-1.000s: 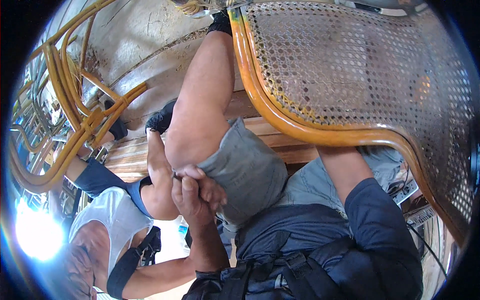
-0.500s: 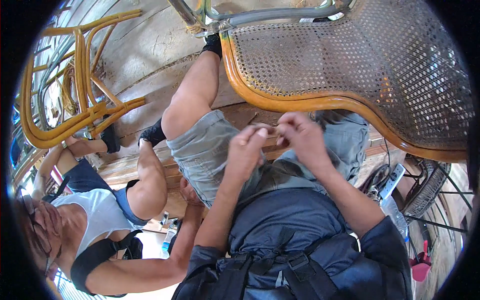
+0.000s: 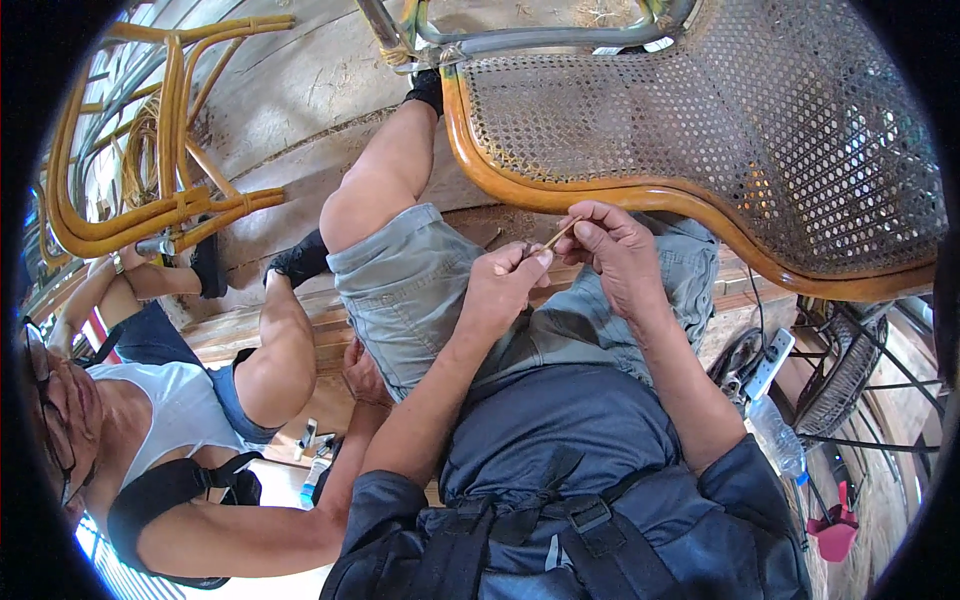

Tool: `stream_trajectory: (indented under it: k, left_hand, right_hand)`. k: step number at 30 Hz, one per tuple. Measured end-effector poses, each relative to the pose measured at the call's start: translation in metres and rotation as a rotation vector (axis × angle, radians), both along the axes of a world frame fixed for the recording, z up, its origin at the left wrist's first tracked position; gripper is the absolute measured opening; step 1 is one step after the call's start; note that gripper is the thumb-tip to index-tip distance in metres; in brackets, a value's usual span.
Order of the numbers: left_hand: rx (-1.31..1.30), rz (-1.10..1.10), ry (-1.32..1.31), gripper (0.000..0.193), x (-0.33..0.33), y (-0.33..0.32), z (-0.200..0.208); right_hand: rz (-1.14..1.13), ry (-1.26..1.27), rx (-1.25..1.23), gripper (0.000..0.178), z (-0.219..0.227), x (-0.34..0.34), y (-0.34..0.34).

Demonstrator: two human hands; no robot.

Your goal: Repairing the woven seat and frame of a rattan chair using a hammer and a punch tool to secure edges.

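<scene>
A short, thin tan strip [image 3: 562,234], like a piece of rattan, is held over my lap. Its lower end is pinched between the thumb and fingers of my left hand [image 3: 503,287]. The upper end sits in the closed fingertips of my right hand [image 3: 622,256]. Just beyond both hands curves the glossy orange-brown rattan edge [image 3: 610,200] of a chair with a woven cane seat [image 3: 610,115]. The strip does not touch the chair. My right hand is the nearer of the two to that edge.
At the left, a co-worker [image 3: 170,410] in a white top sits beside me, an arm near my left thigh. Bent rattan frames [image 3: 165,130] stand beyond. On the right are a white power strip [image 3: 770,362], a plastic bottle [image 3: 776,440] and a red object [image 3: 833,532].
My right hand has shifted slightly right and turned, its fingers now nearer the chair edge. The strip shows more plainly between my hands. The whole view has shifted a little.
</scene>
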State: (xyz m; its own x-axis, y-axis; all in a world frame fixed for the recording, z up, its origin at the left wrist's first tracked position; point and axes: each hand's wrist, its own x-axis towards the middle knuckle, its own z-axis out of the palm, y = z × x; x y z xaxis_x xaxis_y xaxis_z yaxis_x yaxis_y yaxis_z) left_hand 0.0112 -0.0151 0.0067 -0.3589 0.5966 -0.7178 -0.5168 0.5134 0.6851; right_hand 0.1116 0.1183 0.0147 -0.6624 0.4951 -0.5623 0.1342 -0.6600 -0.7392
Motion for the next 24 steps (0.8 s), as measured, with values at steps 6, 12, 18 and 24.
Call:
stream_trajectory:
  k: [6, 12, 18, 24]
  left_hand:
    - [0.059, 0.075, 0.154, 0.02, 0.006, 0.01, 0.002]
    - [0.125, -0.185, 0.434, 0.018, 0.008, 0.008, -0.013]
    - [0.204, -0.049, 0.18, 0.023, 0.01, 0.014, -0.008]
    - [0.135, -0.058, 0.011, 0.03, 0.006, 0.015, 0.011]
  right_hand:
    - [-0.001, -0.062, 0.098, 0.012, -0.003, -0.003, 0.0]
    - [-0.031, -0.125, 0.282, 0.011, -0.003, -0.006, 0.002]
    - [0.054, -0.219, 0.329, 0.015, -0.003, -0.001, 0.008]
    - [0.171, -0.232, 0.331, 0.022, 0.001, 0.007, 0.014]
